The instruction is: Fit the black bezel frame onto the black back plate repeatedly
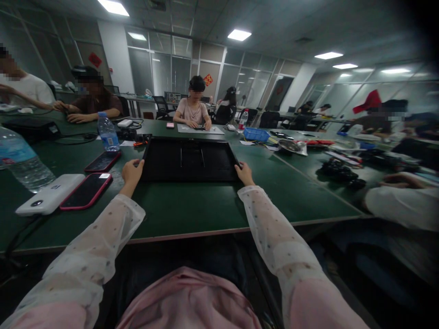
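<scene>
A black, shallow, rectangular tray (164, 160) with raised edges lies on the green table in front of me. Two thin, light-coloured strips run across its inner face. My left hand (132, 173) grips its left edge, fingers closed around the rim. On the opposite side, my right hand (244, 173) is closed on the right edge. Left of my left hand are a phone in a red case (103, 161), a second phone with a pink-red rim (87, 192) and a white power bank (51, 195).
Water bottles (108, 132) stand on the left. Beyond the tray, a person (192, 109) handles something on a white sheet (181, 130). A blue basket (256, 134), a metal bowl (288, 146) and black items (338, 172) are to the right, near another person's sleeve (401, 203).
</scene>
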Demonstrator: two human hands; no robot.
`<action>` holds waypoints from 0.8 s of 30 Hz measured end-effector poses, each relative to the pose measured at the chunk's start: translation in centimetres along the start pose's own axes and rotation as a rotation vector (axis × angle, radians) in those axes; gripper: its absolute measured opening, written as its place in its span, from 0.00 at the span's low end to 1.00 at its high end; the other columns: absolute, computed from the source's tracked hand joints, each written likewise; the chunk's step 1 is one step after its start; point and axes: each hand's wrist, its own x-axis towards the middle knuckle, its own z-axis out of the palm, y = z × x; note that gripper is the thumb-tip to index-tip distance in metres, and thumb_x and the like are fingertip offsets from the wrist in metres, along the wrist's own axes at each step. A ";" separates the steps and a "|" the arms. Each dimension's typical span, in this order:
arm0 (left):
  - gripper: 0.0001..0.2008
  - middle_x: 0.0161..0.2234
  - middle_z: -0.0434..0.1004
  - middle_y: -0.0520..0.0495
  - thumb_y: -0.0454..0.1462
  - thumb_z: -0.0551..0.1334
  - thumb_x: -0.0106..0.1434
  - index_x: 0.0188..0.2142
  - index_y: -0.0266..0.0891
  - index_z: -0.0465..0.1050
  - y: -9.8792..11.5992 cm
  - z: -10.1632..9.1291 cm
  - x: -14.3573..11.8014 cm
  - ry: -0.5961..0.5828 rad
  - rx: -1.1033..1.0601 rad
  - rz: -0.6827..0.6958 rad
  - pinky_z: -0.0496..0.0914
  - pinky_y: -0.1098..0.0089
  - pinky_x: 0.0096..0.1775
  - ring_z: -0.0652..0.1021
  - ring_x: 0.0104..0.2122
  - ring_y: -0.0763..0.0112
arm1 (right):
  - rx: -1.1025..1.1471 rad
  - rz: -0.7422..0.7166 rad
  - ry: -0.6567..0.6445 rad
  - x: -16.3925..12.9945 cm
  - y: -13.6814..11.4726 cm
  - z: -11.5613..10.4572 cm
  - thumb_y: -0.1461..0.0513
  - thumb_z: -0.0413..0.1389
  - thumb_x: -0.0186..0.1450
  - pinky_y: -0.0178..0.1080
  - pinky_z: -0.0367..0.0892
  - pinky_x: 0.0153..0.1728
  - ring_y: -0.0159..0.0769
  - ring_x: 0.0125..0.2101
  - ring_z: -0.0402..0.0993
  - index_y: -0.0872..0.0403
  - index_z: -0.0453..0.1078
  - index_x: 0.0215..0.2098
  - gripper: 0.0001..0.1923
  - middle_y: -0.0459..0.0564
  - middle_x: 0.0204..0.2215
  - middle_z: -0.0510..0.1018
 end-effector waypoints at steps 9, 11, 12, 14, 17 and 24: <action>0.24 0.56 0.83 0.33 0.48 0.61 0.73 0.58 0.34 0.82 -0.3 0.0 0.2 -0.081 0.023 -0.024 0.72 0.56 0.58 0.80 0.57 0.46 | 0.113 -0.047 -0.052 1.3 1.3 0.2 0.56 0.60 0.65 0.58 0.73 0.59 0.49 0.45 0.82 0.56 0.77 0.54 0.21 0.58 0.42 0.85; 0.25 0.57 0.82 0.32 0.47 0.61 0.73 0.59 0.33 0.81 -0.5 0.0 0.4 -0.076 0.027 -0.037 0.72 0.56 0.59 0.80 0.58 0.46 | 0.117 0.000 -0.105 1.6 1.4 0.2 0.59 0.61 0.63 0.58 0.72 0.59 0.47 0.44 0.82 0.57 0.77 0.54 0.21 0.58 0.43 0.85; 0.24 0.58 0.81 0.32 0.46 0.61 0.73 0.60 0.33 0.80 -0.6 0.0 0.4 -0.073 0.028 -0.035 0.71 0.56 0.59 0.79 0.59 0.46 | 0.143 0.013 -0.132 1.7 1.4 0.3 0.59 0.62 0.63 0.58 0.73 0.59 0.47 0.44 0.83 0.57 0.77 0.54 0.22 0.58 0.43 0.85; 0.24 0.58 0.81 0.32 0.43 0.61 0.73 0.61 0.32 0.80 -0.8 0.1 0.6 -0.071 0.030 -0.023 0.71 0.57 0.60 0.79 0.59 0.47 | 0.244 0.027 -0.185 1.6 1.1 0.4 0.60 0.63 0.62 0.58 0.74 0.57 0.45 0.43 0.83 0.56 0.75 0.58 0.26 0.56 0.44 0.85; 0.22 0.58 0.81 0.33 0.41 0.60 0.73 0.61 0.33 0.80 -1.2 0.3 0.7 -0.070 0.035 -0.008 0.70 0.57 0.61 0.80 0.59 0.49 | 0.390 0.060 -0.228 1.2 0.6 0.7 0.58 0.64 0.61 0.56 0.77 0.55 0.45 0.44 0.83 0.53 0.71 0.64 0.33 0.53 0.46 0.85; 0.22 0.59 0.81 0.34 0.39 0.63 0.71 0.61 0.34 0.80 -1.0 0.1 0.6 -0.035 -0.001 -0.018 0.70 0.55 0.62 0.79 0.60 0.48 | 0.563 0.160 -0.254 0.2 -0.4 0.5 0.55 0.70 0.58 0.57 0.78 0.56 0.47 0.45 0.84 0.55 0.70 0.67 0.40 0.55 0.45 0.86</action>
